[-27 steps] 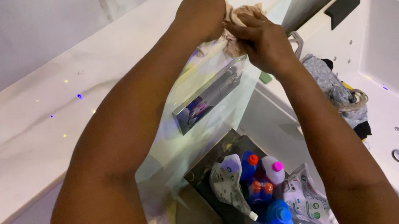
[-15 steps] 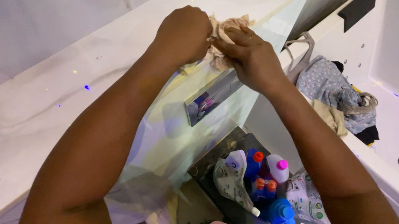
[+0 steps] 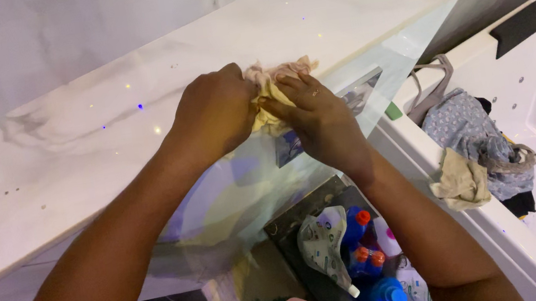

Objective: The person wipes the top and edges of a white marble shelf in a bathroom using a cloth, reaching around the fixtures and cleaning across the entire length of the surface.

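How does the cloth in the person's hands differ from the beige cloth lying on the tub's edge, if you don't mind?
The bunched cloth is gripped by the left hand and right hand; the beige cloth lies untouched. The bunched cloth sits at the marble ledge; the beige cloth rests on the bathtub rim. Both are pale and crumpled.

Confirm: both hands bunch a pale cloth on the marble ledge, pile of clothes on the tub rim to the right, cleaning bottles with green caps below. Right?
Not quite: the caps are not green. The head view shows the cleaning bottles with orange and blue caps. The rest holds: the left hand and right hand bunch the pale cloth on the marble ledge, and the pile of clothes lies on the tub rim to the right.
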